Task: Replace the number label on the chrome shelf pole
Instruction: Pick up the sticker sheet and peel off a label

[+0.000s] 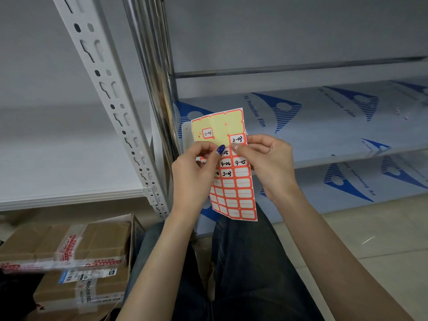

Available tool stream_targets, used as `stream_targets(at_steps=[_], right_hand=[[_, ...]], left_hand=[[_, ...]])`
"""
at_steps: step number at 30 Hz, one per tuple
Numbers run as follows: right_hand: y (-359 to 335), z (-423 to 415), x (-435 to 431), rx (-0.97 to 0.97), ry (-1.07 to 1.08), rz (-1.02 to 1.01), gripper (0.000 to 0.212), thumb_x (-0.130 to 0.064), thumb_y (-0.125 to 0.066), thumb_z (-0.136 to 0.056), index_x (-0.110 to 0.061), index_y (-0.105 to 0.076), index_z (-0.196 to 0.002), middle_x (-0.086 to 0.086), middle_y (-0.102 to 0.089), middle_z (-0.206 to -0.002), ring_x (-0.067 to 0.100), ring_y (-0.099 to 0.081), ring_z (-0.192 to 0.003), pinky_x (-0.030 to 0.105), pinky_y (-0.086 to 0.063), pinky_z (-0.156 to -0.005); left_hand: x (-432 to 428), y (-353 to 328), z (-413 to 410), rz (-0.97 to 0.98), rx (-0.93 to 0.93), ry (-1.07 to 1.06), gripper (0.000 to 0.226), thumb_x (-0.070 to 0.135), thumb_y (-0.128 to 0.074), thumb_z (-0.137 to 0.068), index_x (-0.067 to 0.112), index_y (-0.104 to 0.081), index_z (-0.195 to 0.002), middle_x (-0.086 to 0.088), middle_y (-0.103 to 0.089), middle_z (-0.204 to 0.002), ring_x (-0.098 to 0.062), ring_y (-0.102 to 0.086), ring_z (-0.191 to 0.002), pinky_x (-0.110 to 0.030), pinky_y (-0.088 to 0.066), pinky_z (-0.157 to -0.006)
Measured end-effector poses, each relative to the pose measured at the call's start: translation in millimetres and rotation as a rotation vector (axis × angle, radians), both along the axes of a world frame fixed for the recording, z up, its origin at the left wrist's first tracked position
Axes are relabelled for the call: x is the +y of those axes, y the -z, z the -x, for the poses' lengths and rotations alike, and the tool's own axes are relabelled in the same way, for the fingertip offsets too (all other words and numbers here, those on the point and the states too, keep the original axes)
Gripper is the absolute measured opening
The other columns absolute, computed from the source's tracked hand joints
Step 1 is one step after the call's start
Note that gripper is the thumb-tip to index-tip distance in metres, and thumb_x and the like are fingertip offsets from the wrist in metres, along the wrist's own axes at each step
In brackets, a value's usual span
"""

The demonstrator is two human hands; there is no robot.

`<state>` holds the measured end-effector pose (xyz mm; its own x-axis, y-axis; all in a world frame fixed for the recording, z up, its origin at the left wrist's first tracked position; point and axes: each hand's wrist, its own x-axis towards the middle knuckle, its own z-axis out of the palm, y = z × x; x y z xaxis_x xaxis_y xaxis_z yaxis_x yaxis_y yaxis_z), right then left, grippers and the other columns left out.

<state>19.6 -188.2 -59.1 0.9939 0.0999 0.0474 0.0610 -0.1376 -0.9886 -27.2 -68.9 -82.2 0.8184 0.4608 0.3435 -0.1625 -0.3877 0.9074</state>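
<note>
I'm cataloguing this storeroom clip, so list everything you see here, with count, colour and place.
label sheet: one, red-edged on yellow backing, held up before the shelves
chrome pole: one, shiny silver, upright behind the sheet
slotted post: one, white, left of the pole
shelf board: one, white, far left
film-covered shelves: two, white with blue print, right of the pole
cardboard boxes: two at least, brown, taped, stacked lower left
floor: pale tiles, lower right
legs: two, in dark jeans, bottom middle
left hand: one, pinches the sheet's left side
right hand: one, pinches the sheet's right side
</note>
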Motion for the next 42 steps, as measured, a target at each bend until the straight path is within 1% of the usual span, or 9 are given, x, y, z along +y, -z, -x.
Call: stream_targets(at_steps=[4, 17, 21, 24, 27, 31, 35, 38, 42], right_hand=[[-0.2, -1.2, 0.6, 0.015, 0.002, -0.001, 0.017, -0.023, -0.073, -0.081, -0.02, -0.064, -0.095, 0.001, -0.074, -0.096, 0.012, -0.072, -0.079, 0.03, -0.058, -0.074], [0.7, -3.6, 2.6, 0.02, -0.014, -0.023, 0.015, -0.023, -0.073, -0.081, -0.03, -0.06, -0.083, -0.012, -0.069, -0.083, 0.005, -0.07, -0.073, 0.018, -0.051, -0.06], [0.4, -3.7, 2.2, 0.035, -0.016, -0.031, 0.014, -0.024, -0.073, -0.081, -0.03, -0.061, -0.083, -0.009, -0.071, -0.086, 0.008, -0.072, -0.074, 0.021, -0.054, -0.063], [0.3, -3.3, 1.9, 0.03, -0.022, -0.023, 0.015, -0.024, -0.073, -0.08, -0.031, -0.059, -0.081, -0.006, -0.072, -0.089, 0.01, -0.072, -0.078, 0.024, -0.055, -0.068], [0.6, -2.1, 1.5, 0.01, -0.035, -0.005, 0.016, -0.025, -0.073, -0.08, -0.031, -0.059, -0.081, -0.01, -0.07, -0.085, 0.006, -0.071, -0.076, 0.02, -0.053, -0.064], [2.5, -2.3, 1.8, 0.013, -0.034, 0.043, 0.014, -0.026, -0.073, -0.081, -0.026, -0.061, -0.088, -0.006, -0.072, -0.091, 0.007, -0.071, -0.078, 0.024, -0.055, -0.068], [5.0, -2.1, 2.7, 0.021, -0.03, 0.071, 0.018, -0.026, -0.073, -0.08, -0.021, -0.064, -0.095, -0.003, -0.073, -0.097, 0.008, -0.071, -0.081, 0.024, -0.056, -0.069], [6.0, -1.3, 3.1, 0.025, -0.026, 0.08, 0.019, -0.026, -0.073, -0.08, -0.021, -0.064, -0.096, -0.002, -0.074, -0.099, 0.008, -0.071, -0.082, 0.025, -0.057, -0.072], [5.2, 0.4, 2.9, 0.025, -0.024, 0.082, 0.018, -0.026, -0.073, -0.081, -0.022, -0.063, -0.095, -0.002, -0.073, -0.1, 0.009, -0.071, -0.084, 0.027, -0.057, -0.074]], left_hand=[[0.3, -0.3, 0.8, 0.0, 0.001, 0.009, 0.002, 0.017, -0.061, -0.089, 0.018, -0.062, -0.09, 0.018, -0.061, -0.086, 0.014, -0.056, -0.08, -0.001, -0.043, -0.068], [4.0, 0.9, 2.9, 0.02, -0.008, 0.024, 0.003, 0.018, -0.063, -0.087, 0.019, -0.063, -0.09, 0.018, -0.063, -0.087, 0.013, -0.059, -0.083, -0.002, -0.045, -0.068], [4.7, 0.5, 2.1, 0.047, 0.008, -0.002, 0.005, 0.023, -0.065, -0.086, 0.02, -0.064, -0.09, 0.017, -0.065, -0.087, 0.012, -0.06, -0.082, -0.003, -0.046, -0.068], [4.9, 0.1, 1.3, 0.082, 0.009, -0.025, 0.005, 0.025, -0.065, -0.086, 0.02, -0.065, -0.089, 0.017, -0.066, -0.086, 0.009, -0.061, -0.081, -0.008, -0.049, -0.072], [4.8, 0.7, 1.5, 0.132, 0.027, -0.046, 0.003, 0.025, -0.066, -0.085, 0.022, -0.065, -0.087, 0.014, -0.067, -0.086, -0.001, -0.063, -0.082, -0.023, -0.053, -0.078], [4.9, 1.1, 1.7, 0.164, 0.045, -0.057, 0.007, 0.025, -0.066, -0.085, 0.029, -0.063, -0.08, 0.012, -0.068, -0.085, -0.009, -0.066, -0.086, -0.033, -0.055, -0.081], [8.1, 4.3, 1.5, 0.186, 0.071, -0.063, 0.003, 0.023, -0.065, -0.086, 0.024, -0.065, -0.083, 0.007, -0.07, -0.086, -0.01, -0.067, -0.085, -0.029, -0.055, -0.078], [7.8, 6.4, 2.0, 0.191, 0.078, -0.078, 0.008, 0.02, -0.064, -0.087, 0.014, -0.067, -0.09, 0.003, -0.07, -0.088, -0.008, -0.067, -0.082, -0.019, -0.054, -0.071], [7.2, 7.5, 1.6, 0.193, 0.078, -0.091, 0.009, 0.02, -0.063, -0.087, 0.013, -0.067, -0.092, 0.004, -0.07, -0.087, -0.004, -0.066, -0.079, -0.01, -0.053, -0.065]])
